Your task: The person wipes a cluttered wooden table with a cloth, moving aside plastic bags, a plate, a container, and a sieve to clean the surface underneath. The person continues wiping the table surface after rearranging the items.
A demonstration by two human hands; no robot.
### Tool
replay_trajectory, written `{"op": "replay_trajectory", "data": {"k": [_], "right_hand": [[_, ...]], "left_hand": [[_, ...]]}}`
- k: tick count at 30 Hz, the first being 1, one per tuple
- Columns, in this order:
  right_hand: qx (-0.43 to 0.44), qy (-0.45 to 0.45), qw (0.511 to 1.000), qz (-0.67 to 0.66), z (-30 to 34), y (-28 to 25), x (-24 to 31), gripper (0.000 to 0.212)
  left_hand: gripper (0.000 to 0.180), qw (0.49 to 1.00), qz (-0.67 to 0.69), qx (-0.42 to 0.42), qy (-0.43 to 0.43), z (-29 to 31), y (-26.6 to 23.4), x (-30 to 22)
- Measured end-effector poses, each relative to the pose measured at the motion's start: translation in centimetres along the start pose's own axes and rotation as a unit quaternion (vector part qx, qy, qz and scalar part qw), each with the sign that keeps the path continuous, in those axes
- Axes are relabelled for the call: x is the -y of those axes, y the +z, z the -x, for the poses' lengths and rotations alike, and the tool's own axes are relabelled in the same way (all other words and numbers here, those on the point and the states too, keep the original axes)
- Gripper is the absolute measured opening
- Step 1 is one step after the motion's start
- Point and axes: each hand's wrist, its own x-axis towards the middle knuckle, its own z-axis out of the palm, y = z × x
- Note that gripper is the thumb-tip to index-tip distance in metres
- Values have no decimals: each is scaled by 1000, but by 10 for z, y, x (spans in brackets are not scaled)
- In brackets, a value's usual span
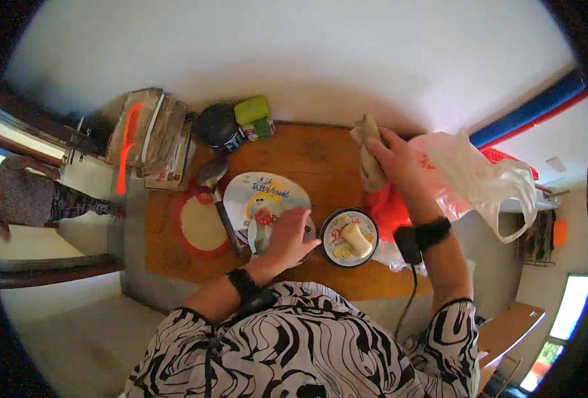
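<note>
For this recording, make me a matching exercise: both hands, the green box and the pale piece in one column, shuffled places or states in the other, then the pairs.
1. Right hand
2. Green box
3. Left hand
4. Pale piece

A. over the white oval board
B. on the round dark-rimmed plate
C. gripping a tan elongated item
D. beside the black container

Pairs: 1-C, 2-D, 3-A, 4-B

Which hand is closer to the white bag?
The right one. Your right hand is just left of the white bag, holding a beige thing. Your left hand is much farther away, on the left side of the bowl.
</note>
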Motion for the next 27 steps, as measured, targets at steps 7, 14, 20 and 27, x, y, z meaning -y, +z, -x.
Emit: {"op": "replay_trajectory", "data": {"k": [7,14,20,27], "right_hand": [[-24,-33,815,578,-85,49,-111,47],[157,-162,673,704,-64,212,-8,52],[73,-135,923,354,-112,95,-135,41],[102,-195,777,590,-126,169,-129,33]], "left_hand": [[108,975,-162,101,-112,52,-41,29],[107,977,-175,64,-103,63,-34,41],[107,984,-141,55,-96,61,-37,42],[107,981,-143,83,-103,52,-37,36]]}}
